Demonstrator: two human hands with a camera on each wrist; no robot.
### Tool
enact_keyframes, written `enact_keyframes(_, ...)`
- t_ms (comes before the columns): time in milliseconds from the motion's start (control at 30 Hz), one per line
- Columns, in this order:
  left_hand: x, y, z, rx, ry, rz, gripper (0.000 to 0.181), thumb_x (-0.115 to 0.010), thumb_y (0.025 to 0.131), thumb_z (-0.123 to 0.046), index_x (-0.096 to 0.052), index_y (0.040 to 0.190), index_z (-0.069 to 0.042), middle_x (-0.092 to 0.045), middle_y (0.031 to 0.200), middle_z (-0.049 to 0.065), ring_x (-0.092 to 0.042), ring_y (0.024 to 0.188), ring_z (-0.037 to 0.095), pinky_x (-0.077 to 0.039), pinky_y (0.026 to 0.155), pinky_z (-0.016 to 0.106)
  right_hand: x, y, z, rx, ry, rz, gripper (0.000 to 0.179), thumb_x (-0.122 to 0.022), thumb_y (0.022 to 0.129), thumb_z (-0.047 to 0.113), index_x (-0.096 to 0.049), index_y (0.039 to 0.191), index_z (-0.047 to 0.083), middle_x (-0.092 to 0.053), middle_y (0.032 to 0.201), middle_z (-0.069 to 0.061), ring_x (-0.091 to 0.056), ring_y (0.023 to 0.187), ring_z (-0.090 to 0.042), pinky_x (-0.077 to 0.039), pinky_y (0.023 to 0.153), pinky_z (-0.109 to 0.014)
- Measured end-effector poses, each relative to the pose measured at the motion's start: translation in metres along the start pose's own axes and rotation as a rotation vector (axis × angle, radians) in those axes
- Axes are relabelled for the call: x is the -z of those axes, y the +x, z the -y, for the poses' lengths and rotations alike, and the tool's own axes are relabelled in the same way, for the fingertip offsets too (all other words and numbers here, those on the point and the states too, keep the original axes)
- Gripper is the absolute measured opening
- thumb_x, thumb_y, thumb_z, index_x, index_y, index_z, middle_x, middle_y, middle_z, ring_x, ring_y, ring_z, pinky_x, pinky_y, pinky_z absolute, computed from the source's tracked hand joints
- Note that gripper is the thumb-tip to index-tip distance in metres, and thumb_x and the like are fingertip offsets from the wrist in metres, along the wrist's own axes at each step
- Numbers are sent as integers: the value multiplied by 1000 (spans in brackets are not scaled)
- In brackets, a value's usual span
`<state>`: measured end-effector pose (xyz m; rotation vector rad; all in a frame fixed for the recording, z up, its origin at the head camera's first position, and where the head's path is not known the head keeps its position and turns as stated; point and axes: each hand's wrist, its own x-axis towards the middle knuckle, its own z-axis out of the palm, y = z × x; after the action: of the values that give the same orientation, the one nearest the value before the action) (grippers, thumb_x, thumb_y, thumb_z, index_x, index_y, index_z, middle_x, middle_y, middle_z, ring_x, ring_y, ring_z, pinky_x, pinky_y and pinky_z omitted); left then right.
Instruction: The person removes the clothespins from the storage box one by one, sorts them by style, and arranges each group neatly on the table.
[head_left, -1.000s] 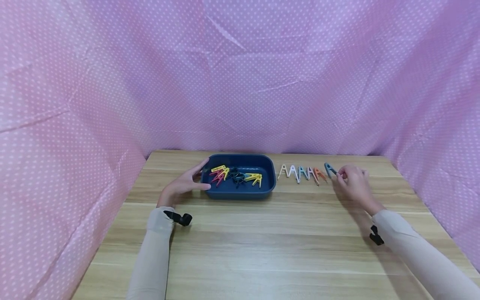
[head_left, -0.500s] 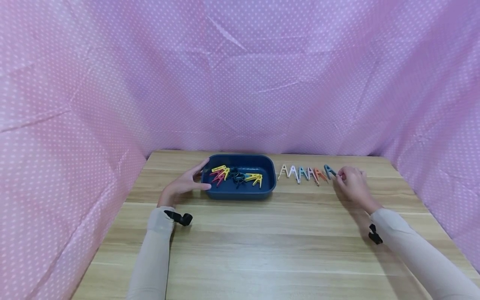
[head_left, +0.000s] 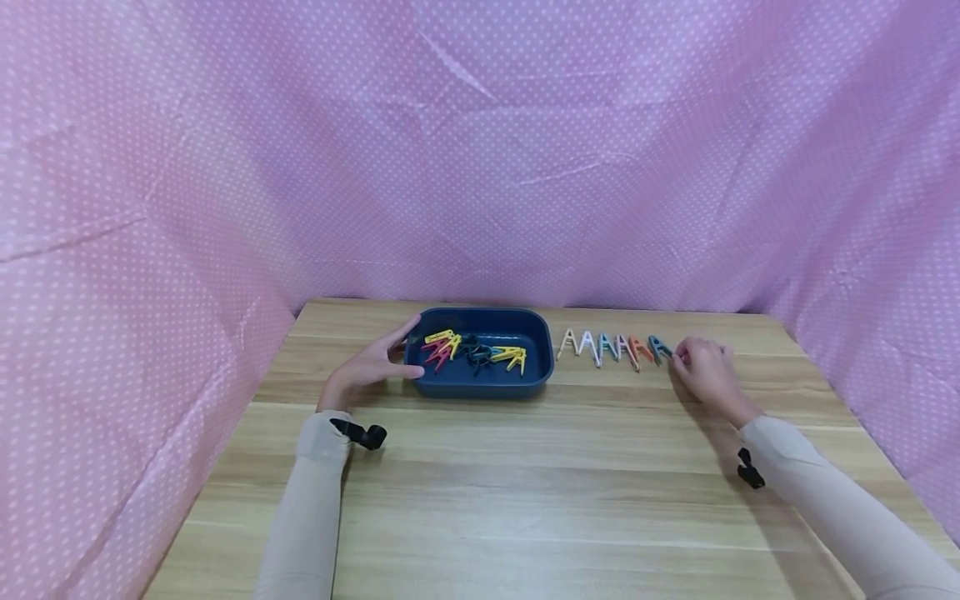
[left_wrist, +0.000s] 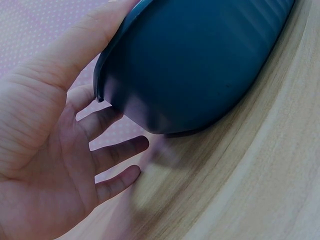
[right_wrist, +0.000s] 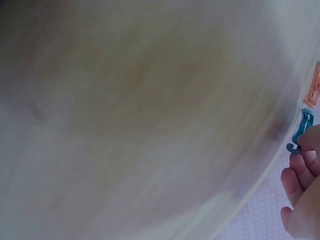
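Observation:
My left hand (head_left: 369, 364) rests on the left end of a dark blue plastic basin (head_left: 480, 390), thumb along the rim at the near corner and forefinger at the far one. The other fingers spread loosely beside its outer wall (left_wrist: 185, 65). At the right, my right hand (head_left: 705, 367) pinches one leg of a dark teal clothespin (head_left: 659, 345) between thumb and fingertips. That clothespin (right_wrist: 304, 122) stands at the right end of a row, close beside an orange clothespin (head_left: 640, 347).
Left of the orange one, the row continues with purple-pink (head_left: 625, 349), light blue (head_left: 607, 345), white (head_left: 588, 347) and cream (head_left: 568, 341) clothespins. Yellow (head_left: 510, 357), red (head_left: 438, 353) and dark clothespins lie in the basin. A pink dotted cloth (head_left: 480, 167) hangs behind the wooden table (head_left: 510, 492).
The teal clothespin has come down toward the near side, level with the row and closer to the orange one, while my right hand keeps its pinch. My left hand stays at the basin.

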<state>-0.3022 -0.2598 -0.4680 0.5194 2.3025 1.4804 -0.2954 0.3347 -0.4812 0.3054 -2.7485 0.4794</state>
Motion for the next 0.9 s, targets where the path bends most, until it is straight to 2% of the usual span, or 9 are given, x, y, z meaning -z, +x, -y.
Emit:
enact_keyframes(267, 0, 0, -1, -12, 18, 0, 98, -77, 92, -33, -10, 164, -38, -3, 173, -5, -10, 158, 37, -14, 126, 62, -1, -1, 2, 1, -15, -5, 7, -66, 91, 3, -66, 89, -4, -69, 83, -20, -60, 78, -39, -30, 72, -47)
enact_keyframes(633, 1, 2, 1, -23, 18, 3, 97, -77, 93, -31, -11, 164, -38, -4, 173, -3, -12, 158, 37, -15, 125, 63, 0, -1, 5, -54, 12, 44, 10, -65, 94, 5, -68, 95, -5, -68, 80, -16, -60, 77, -35, -28, 72, -45)
enact_keyframes(900, 1, 0, 0, -4, 8, -1, 99, -78, 92, -33, -11, 164, -38, -4, 173, -3, -11, 158, 38, -15, 126, 62, -3, 0, 3, -56, 24, 49, 12, -63, 94, 6, -68, 96, -5, -68, 79, -15, -60, 78, -35, -29, 75, -52)
